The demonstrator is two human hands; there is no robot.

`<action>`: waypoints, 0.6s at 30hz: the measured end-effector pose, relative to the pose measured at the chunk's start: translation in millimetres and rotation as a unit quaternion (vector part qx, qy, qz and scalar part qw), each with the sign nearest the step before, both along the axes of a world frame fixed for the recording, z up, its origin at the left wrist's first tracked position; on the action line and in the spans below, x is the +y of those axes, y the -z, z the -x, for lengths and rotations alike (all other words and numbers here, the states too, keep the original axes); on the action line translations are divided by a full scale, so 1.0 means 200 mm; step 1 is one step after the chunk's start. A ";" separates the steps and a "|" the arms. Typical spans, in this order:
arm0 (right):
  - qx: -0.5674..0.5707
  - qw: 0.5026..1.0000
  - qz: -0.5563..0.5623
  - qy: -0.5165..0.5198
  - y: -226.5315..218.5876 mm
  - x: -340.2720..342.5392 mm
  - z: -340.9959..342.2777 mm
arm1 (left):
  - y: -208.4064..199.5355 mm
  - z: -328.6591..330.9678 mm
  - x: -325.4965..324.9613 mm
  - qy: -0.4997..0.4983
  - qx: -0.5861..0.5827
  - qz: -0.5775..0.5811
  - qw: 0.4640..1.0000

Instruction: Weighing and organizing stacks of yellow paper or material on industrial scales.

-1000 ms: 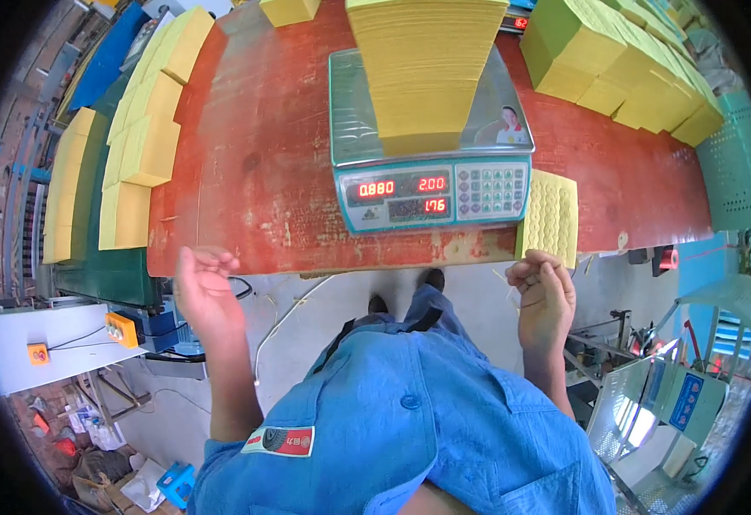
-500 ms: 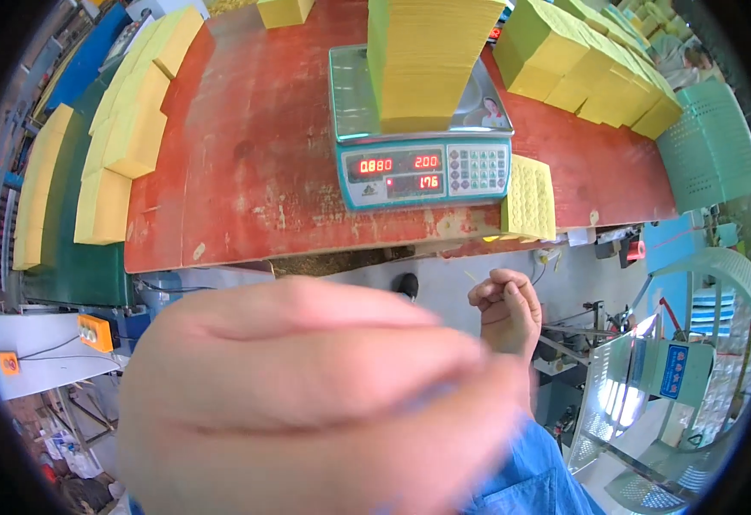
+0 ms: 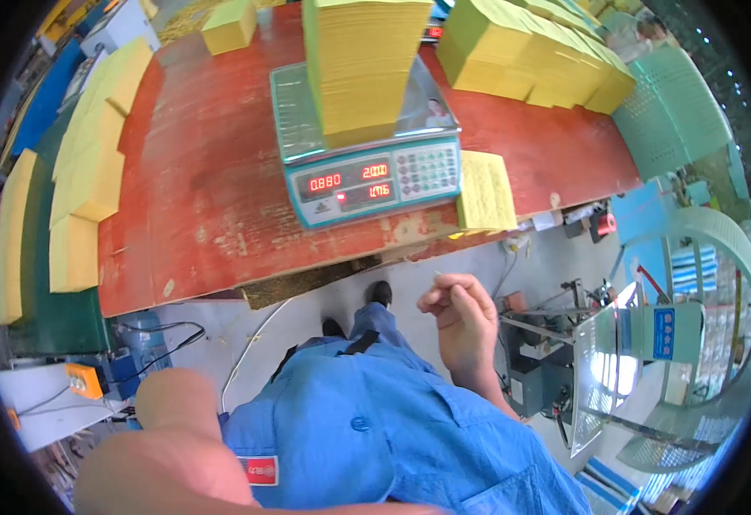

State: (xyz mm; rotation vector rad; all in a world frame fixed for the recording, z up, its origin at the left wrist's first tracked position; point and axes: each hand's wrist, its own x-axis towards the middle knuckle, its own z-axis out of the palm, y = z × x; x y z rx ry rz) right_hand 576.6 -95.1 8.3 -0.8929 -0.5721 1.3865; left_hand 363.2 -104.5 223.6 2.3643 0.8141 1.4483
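My right hand (image 3: 463, 322) is raised in front of my blue jacket, short of the table's front edge. Its fingers are curled in toward the thumb; a tiny pale sliver shows at the fingertips, too small to name. Close up at the lower left is my left hand (image 3: 165, 459), large and blurred, its fingers not clearly made out. On the red table (image 3: 195, 197) stands a teal digital scale (image 3: 367, 176) with lit red digits. A tall stack of yellow paper (image 3: 363, 73) rests upright on its pan. A smaller yellow stack (image 3: 487, 190) leans by the scale's right side.
Rows of yellow paper stacks line the table's left (image 3: 88, 180) and far right (image 3: 526, 56). One yellow block (image 3: 230, 26) sits at the back. Green perforated chairs (image 3: 680, 112) stand at the right. An orange socket box (image 3: 84, 380) lies at the lower left.
My left hand has dropped from the middle toward the lower left, uncovering my jacket and feet. The view has shifted and tilted. My right hand keeps its curled shape.
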 end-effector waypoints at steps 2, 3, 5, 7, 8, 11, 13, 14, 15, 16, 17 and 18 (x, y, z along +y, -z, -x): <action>0.015 1.000 -0.007 -0.019 0.02 0.00 -0.01 | -0.04 -0.01 -0.08 -0.040 -0.078 0.115 0.990; 0.019 1.000 0.004 -0.015 0.03 0.00 -0.02 | 0.01 0.06 -0.04 0.043 -0.094 0.143 0.984; 0.015 1.000 0.012 0.013 0.05 -0.01 -0.06 | 0.22 0.11 0.13 0.164 -0.073 -0.072 0.981; 0.011 0.999 0.011 0.032 0.08 -0.02 -0.10 | 0.40 0.08 0.14 0.126 -0.013 -0.110 0.986; 0.018 0.999 0.015 0.044 0.09 -0.04 -0.12 | 0.51 0.06 0.17 0.112 0.042 0.008 0.993; -0.020 0.993 0.027 0.116 0.18 -0.05 -0.25 | 0.86 -0.19 0.37 0.086 0.064 0.139 0.985; -0.007 0.990 0.045 0.137 0.25 -0.05 -0.34 | 0.97 -0.34 0.44 0.090 0.083 0.167 0.978; 0.001 0.987 0.056 0.150 0.29 -0.03 -0.39 | 1.01 -0.41 0.46 0.105 0.098 0.170 0.975; -0.008 0.985 0.090 0.150 0.33 -0.02 -0.45 | 1.06 -0.48 0.47 0.118 0.115 0.175 0.971; 0.008 0.988 0.065 0.140 0.37 0.01 -0.50 | 1.11 -0.54 0.49 0.119 0.123 0.178 0.969; 0.003 0.985 0.082 0.150 0.41 0.03 -0.57 | 1.16 -0.61 0.52 0.085 0.155 0.182 0.967; 0.000 0.985 0.081 0.153 0.44 0.06 -0.63 | 1.21 -0.69 0.55 0.049 0.184 0.180 0.965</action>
